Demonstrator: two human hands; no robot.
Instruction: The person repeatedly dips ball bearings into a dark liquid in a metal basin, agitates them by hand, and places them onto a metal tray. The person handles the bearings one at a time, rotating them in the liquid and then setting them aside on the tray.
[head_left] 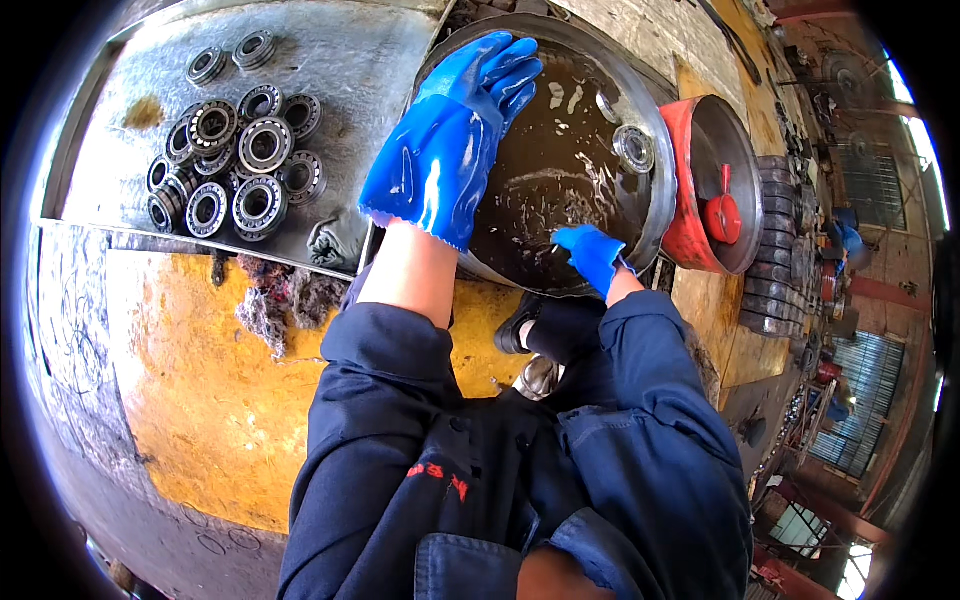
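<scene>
My left hand, in a long blue rubber glove, reaches over the left side of a round metal tub. Its fingers are stretched out and nothing shows in them. Dark brown liquid fills the tub, with foam and ripples on its surface. My right hand, also gloved in blue, is low over the tub's near right part. Its fingers are drawn together at the liquid, and whatever they hold is hidden. A ring bearing sits at the tub's right inner side, apart from both hands.
Several roller bearings lie grouped on a metal tray at the left, with a dark crumpled cloth at its near corner. Right of the tub stands a red bucket holding a red object. Beyond it is a row of dark metal parts.
</scene>
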